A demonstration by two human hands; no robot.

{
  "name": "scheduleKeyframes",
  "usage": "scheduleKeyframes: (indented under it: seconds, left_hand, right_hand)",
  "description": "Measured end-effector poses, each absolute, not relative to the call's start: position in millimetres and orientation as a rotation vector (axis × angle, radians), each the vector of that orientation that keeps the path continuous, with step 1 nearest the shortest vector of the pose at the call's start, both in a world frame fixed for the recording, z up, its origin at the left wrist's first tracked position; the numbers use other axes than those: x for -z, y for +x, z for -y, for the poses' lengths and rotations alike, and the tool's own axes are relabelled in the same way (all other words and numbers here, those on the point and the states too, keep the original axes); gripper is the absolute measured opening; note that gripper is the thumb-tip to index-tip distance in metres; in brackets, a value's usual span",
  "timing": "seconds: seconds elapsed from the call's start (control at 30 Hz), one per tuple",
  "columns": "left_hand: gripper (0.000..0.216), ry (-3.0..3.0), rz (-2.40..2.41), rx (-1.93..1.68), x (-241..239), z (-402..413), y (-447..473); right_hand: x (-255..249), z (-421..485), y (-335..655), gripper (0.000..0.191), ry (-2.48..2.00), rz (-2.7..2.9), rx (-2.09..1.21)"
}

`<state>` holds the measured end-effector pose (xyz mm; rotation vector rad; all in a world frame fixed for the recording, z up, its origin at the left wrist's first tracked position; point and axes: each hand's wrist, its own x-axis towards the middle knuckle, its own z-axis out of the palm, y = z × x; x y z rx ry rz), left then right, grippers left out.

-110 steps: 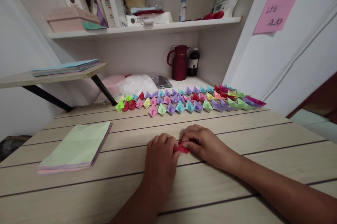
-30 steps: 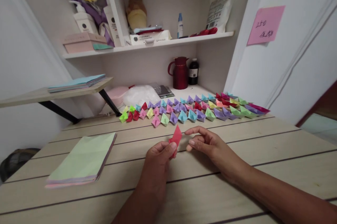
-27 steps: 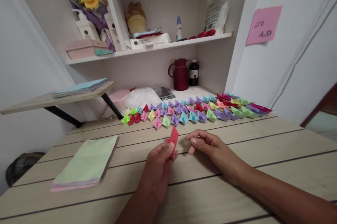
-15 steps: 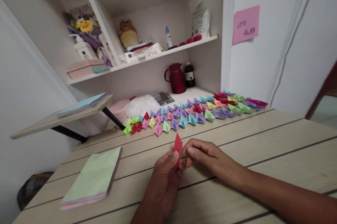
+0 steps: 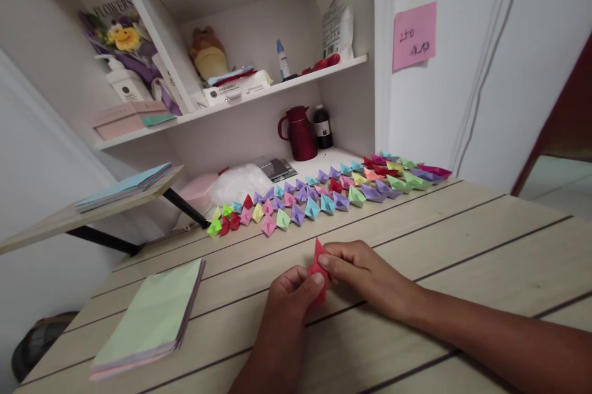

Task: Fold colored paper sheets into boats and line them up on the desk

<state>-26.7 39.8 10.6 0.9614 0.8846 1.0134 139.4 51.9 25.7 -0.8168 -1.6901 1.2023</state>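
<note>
A small folded red paper [image 5: 319, 256] stands upright just above the wooden table [image 5: 462, 240], pinched from both sides. My left hand [image 5: 289, 304] grips its lower edge between thumb and fingers. My right hand [image 5: 358, 270] has closed its fingertips on the paper's right side. Beyond the hands, rows of several small folded paper boats [image 5: 324, 193] in many colours line the table's far edge.
A stack of pastel paper sheets [image 5: 150, 317], green on top, lies at the left. Behind the boats are a dark red jug [image 5: 300, 133], a dark bottle [image 5: 322, 126], a white plastic bag [image 5: 240, 182] and a wall shelf [image 5: 277, 82] with clutter. A small side shelf [image 5: 87, 212] juts out at left.
The red paper was lifted from the table and held up by my left hand alone; my right hand has now closed on it too. The camera has tilted to the left.
</note>
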Motion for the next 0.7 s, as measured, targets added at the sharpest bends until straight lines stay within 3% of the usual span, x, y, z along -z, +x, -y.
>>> scheduleKeyframes:
  seconds: [0.27, 0.57, 0.7]
  left_hand:
    - [0.02, 1.012, -0.812, -0.973, -26.5, -35.0, -25.7]
    - [0.018, 0.941, -0.827, -0.981, -20.1, -33.6, -26.2]
    - [0.02, 0.917, -0.778, -1.058, -22.6, -31.6, -23.8]
  right_hand:
    - [-20.8, -54.3, 138.2, 0.038, -0.751, 1.643, -1.321]
    - [-28.0, -52.5, 138.2, 0.042, -0.943, 1.85, -1.092]
    - [-26.8, -52.1, 137.3, 0.044, -0.831, 1.817, -1.132]
